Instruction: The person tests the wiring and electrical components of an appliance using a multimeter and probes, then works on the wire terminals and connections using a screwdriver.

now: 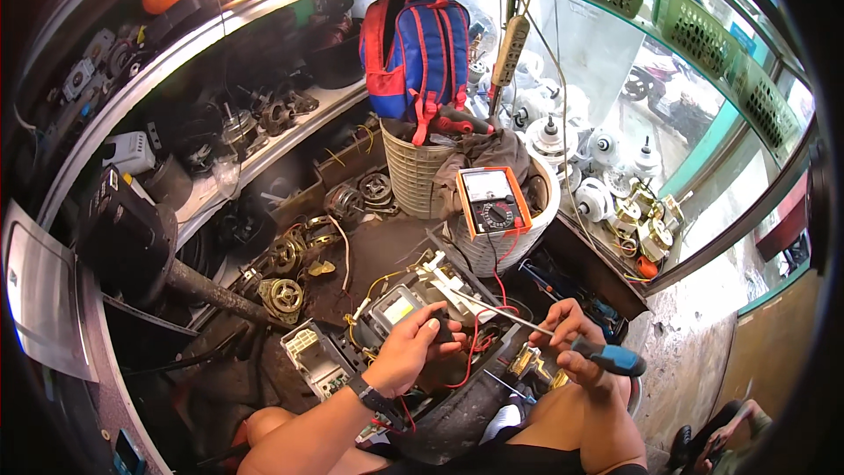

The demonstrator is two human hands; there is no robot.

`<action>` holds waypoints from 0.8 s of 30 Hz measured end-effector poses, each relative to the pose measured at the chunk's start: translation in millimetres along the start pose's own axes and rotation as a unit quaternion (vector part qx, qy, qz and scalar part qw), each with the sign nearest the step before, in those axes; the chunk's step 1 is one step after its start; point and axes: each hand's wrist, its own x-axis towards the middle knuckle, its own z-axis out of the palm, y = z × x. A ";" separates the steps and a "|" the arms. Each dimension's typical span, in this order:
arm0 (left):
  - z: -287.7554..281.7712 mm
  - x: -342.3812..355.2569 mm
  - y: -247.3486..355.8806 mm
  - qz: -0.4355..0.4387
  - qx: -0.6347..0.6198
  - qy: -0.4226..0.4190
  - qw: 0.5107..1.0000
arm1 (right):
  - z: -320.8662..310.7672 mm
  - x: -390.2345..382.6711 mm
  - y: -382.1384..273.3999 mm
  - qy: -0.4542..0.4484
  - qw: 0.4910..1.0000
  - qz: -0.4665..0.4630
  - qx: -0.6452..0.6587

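My left hand [409, 347] is closed round a small dark part [440, 325] above an opened appliance with boards and wiring [396, 303]. In my right hand [576, 343] is a screwdriver [620, 359] with a blue-and-black handle; its long shaft points leftward past my left hand, over the appliance. A pale housing with a circuit board [308, 347] lies left of my left hand. Red and yellow wires run among the parts. An orange-cased analog multimeter [492, 198] rests on a white basket behind them, with a red lead hanging down toward the appliance.
A backpack [422, 62] sits on a beige basket [409, 185]. Shelves [251, 141] of motor parts line the left, beside a metal post [220, 290]. White motor units [598, 202] stand at the glass on the right. Another person's arm [730, 440] shows at lower right.
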 end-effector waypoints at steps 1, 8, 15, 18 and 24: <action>0.5 2.6 -0.6 -0.002 -0.010 -0.003 1.000 | -4.7 -2.5 0.8 -0.023 0.999 0.015 -0.042; -1.3 2.6 2.1 -0.011 -0.002 -0.018 1.000 | -8.7 -3.2 -4.3 -0.171 0.980 0.059 -0.082; 0.2 1.4 4.5 -0.021 -0.015 -0.011 1.000 | -21.5 -9.4 -22.6 -0.339 0.931 0.134 -0.005; -0.4 1.8 3.8 -0.025 -0.018 -0.010 0.999 | -25.4 -22.5 -10.0 -0.383 0.899 0.198 0.076; 1.6 1.4 -0.4 -0.002 -0.018 -0.017 1.000 | 1.9 -69.8 -44.7 -0.185 0.915 0.348 -0.084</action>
